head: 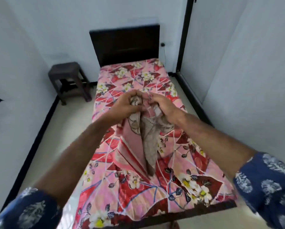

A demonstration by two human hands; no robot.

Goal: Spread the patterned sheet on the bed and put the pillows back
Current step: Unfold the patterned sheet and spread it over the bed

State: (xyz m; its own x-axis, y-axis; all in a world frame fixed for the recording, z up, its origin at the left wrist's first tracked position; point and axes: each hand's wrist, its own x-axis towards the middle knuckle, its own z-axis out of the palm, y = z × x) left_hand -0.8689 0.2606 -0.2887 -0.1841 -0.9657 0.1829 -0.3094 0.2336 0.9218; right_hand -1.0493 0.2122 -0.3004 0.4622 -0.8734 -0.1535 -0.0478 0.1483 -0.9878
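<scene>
A single bed [188,207] with a dark headboard [125,43] stands in front of me, covered by a pink and red floral cover [135,80]. Above its middle I hold up a bunched patterned sheet [145,138], pink with beige-grey folds, hanging down to the cover. My left hand [126,104] and my right hand [165,106] both grip its gathered top edge, close together. No pillows are in view.
A dark plastic stool [69,80] stands left of the bed by the wall. A wall socket with a cable [163,45] is right of the headboard. A dark door frame [184,38] runs along the right. Pale floor [55,133] lies on both sides.
</scene>
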